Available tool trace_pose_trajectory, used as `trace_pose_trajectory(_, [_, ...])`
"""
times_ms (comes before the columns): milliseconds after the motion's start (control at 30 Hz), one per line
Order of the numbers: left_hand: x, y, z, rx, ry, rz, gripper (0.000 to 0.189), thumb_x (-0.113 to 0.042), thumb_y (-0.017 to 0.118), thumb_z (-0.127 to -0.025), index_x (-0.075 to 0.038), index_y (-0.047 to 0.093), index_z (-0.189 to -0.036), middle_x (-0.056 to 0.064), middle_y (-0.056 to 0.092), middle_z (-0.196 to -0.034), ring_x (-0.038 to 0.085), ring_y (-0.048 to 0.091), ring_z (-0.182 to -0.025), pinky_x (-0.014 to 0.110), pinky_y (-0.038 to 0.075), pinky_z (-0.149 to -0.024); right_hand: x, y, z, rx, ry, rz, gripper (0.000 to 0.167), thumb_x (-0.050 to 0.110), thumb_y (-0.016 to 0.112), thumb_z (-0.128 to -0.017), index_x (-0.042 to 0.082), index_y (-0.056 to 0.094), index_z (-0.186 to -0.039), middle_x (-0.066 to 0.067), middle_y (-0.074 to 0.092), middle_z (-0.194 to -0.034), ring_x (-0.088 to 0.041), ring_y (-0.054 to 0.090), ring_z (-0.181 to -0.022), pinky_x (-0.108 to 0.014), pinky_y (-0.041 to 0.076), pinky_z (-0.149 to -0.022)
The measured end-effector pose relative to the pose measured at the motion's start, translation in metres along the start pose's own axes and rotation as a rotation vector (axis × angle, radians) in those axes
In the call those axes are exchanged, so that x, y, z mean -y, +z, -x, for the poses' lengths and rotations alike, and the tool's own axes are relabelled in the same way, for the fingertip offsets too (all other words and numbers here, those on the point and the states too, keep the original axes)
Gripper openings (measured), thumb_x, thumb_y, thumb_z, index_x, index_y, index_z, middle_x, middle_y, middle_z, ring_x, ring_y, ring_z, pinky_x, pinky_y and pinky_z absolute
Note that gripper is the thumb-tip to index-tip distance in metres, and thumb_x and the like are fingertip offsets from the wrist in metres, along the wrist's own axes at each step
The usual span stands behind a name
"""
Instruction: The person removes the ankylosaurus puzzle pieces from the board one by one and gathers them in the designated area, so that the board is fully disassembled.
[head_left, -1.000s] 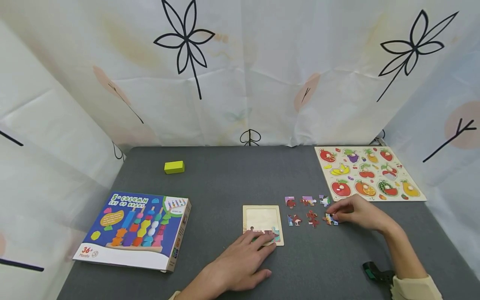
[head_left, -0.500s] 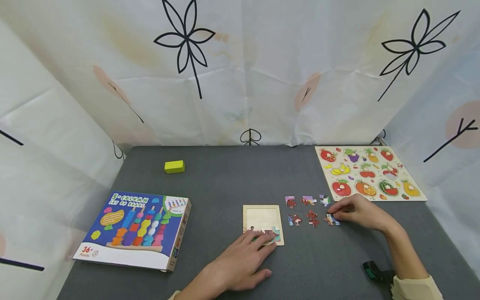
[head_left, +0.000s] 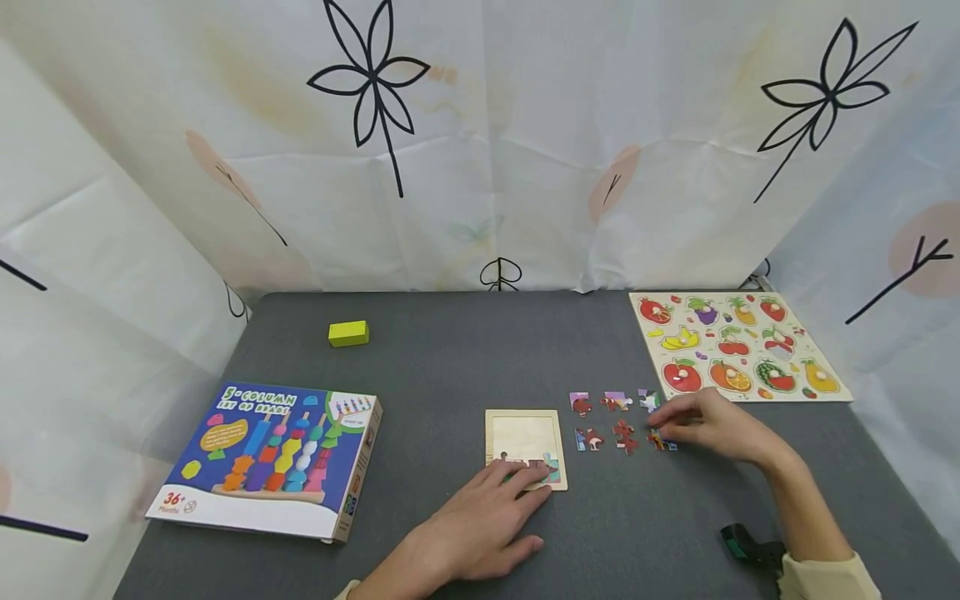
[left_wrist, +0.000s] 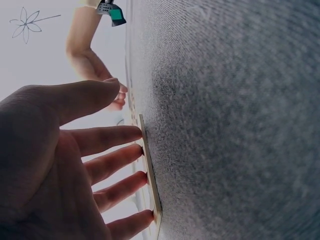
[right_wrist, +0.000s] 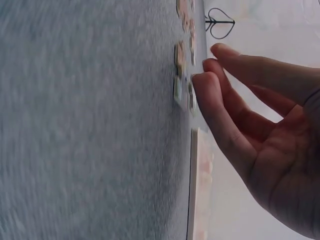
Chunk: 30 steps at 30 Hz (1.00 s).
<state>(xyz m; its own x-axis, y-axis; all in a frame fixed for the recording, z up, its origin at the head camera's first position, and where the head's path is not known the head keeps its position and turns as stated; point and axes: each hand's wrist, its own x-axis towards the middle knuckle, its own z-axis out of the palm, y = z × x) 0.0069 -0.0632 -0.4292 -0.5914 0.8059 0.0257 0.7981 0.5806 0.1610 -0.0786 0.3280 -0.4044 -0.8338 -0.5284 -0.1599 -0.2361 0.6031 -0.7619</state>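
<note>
My left hand [head_left: 487, 518] lies with its fingers spread over the lower part of a small wooden puzzle tray [head_left: 522, 433]. In the left wrist view its straight fingertips rest on the tray [left_wrist: 151, 172], and some fitted pieces show between the fingers. My right hand [head_left: 716, 429] hovers at the right end of two rows of loose jigsaw pieces. Just under its fingertips lies a jigsaw piece [head_left: 670, 446], partly covered. The right wrist view shows the right thumb and fingers [right_wrist: 207, 90] bent but apart, with a gap to the pieces. A brown jigsaw piece [head_left: 624, 435] lies to the left.
A fruit puzzle board [head_left: 731, 346] lies at the back right, behind the right hand. On the left is a blue bead-set box [head_left: 262, 458]; a yellow-green block [head_left: 348, 334] sits farther back. A dark strap-like object [head_left: 750, 546] is by the right forearm. Curtains enclose the grey table.
The right fingertips have shifted slightly left, and the jigsaw piece beneath them now shows an orange-brown left end where it looked yellow and white. The left hand stays in place.
</note>
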Motion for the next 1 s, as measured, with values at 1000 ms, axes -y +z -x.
trace_pose_trajectory(1000, [-0.014, -0.010, 0.004, 0.199, -0.090, 0.085, 0.062, -0.059, 0.062, -0.105, -0.026, 0.055, -0.158, 0.003, 0.028, -0.179, 0.031, 0.035, -0.165, 0.047, 0.040, -0.130, 0.038, 0.058, -0.044, 0.089, -0.126, -0.216, 0.023, 0.012, 0.079, -0.100, -0.003, 0.078, -0.117, -0.023, 0.078, -0.112, -0.003, 0.075, -0.097, -0.022, 0.064, -0.086])
